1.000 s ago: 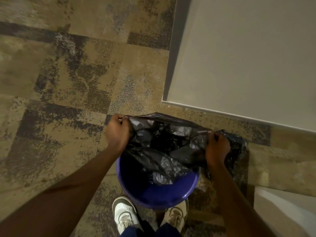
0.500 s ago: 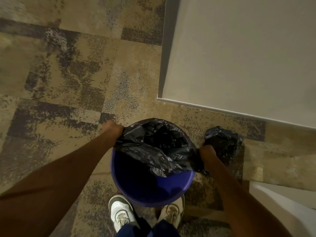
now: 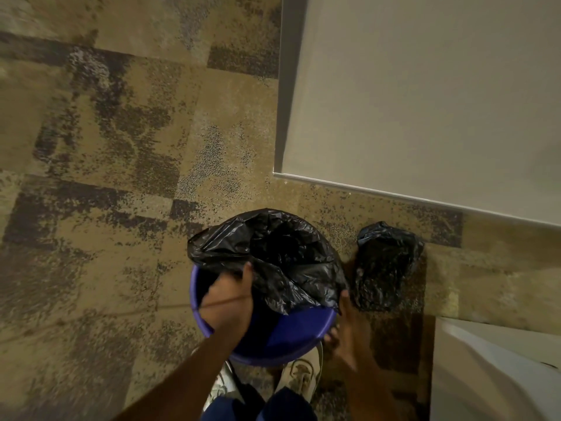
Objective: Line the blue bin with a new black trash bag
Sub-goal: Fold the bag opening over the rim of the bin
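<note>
Stretching the crinkled black plastic trash bag [image 3: 273,253] over the round blue plastic bin [image 3: 299,332] on the carpet is the step, I judge; left hand [image 3: 227,297] pinches its loose edge; right hand [image 3: 344,326] grip indiscernible; next, pull film over the bare near rim.

Round blue bin [image 3: 299,331] upright on carpet, crinkled black trash bag [image 3: 273,253] draped over its far rim, near side unlined
</note>
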### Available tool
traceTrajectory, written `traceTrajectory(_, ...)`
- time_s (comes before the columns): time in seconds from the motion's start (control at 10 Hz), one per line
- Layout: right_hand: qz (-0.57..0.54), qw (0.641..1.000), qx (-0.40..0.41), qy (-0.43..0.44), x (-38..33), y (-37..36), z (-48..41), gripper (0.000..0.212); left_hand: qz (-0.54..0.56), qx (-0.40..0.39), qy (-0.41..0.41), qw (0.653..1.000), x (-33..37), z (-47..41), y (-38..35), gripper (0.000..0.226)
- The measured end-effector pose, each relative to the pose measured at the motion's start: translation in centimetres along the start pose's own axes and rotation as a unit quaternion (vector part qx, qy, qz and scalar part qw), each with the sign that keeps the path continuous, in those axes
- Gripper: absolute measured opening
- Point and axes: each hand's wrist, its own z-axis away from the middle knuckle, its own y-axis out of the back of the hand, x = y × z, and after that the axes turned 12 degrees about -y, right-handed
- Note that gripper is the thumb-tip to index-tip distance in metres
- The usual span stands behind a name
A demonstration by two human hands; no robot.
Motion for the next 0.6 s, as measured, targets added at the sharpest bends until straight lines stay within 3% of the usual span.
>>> traceTrajectory(0.1,-0.002,1.0,0.021,0.002,1.3,-0.2,-0.6,0.025,0.193,-0.056,0.163,0.966,0.7,0.3,-1.8,0.073)
traceTrajectory(0.2,-0.011,0.996,0.077,0.05,2.2,-0.6,-0.9,0.031,0.36,-0.064,0.235,0.901,1.2,-1.0,-3.0,0.06)
traceTrajectory(0.3,-0.015,0.991,0.105,0.084,2.1,-0.2,-0.7,0.025,0.433,-0.071,0.233,0.868,1.2,-2.7,-3.9,0.039)
traceTrajectory(0.4,-0.012,0.997,0.051,0.063,1.6,1.0,-0.8,0.027,0.414,-0.06,0.239,0.876,0.0,-3.5,-4.8,0.033)
traceTrajectory(0.5,-0.104,0.994,-0.029,0.035,3.3,2.0,-1.4,0.023,0.45,-0.009,0.257,0.855,-1.1,-2.0,-4.6,0.024)
traceTrajectory(0.6,0.08,0.989,-0.049,0.118,8.4,4.5,-4.2,0.058,0.545,0.019,0.274,0.793,-2.3,1.5,-3.1,0.013)
